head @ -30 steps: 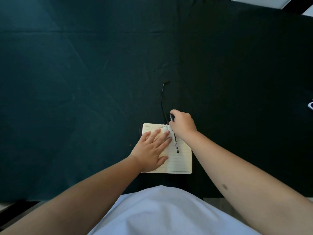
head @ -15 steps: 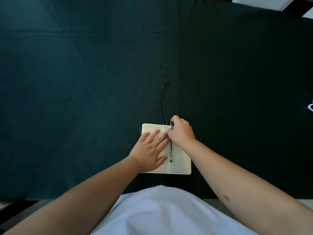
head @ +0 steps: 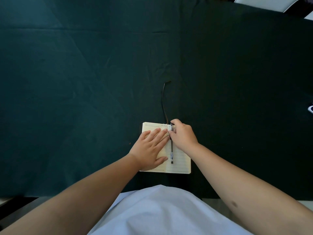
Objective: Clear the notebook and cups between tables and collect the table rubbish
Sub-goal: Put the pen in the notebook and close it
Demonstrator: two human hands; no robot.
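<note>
An open notebook [head: 179,162] with cream lined pages lies on the dark green tablecloth [head: 84,99] near the table's front edge. My left hand [head: 149,149] presses flat on its left page, fingers straight. A black pen [head: 171,150] lies along the notebook's centre fold. My right hand [head: 183,135] pinches the pen's top end at the notebook's upper edge. A thin dark ribbon bookmark [head: 163,100] trails from the notebook's top across the cloth.
A white object [head: 310,109] peeks in at the right edge of the table. A white surface [head: 264,2] shows beyond the table's far right corner. My light blue shirt [head: 160,212] fills the bottom middle.
My right hand has brought the pen from a slant on the right page to lie straight along the centre fold. My left hand has stayed pressed on the left page.
</note>
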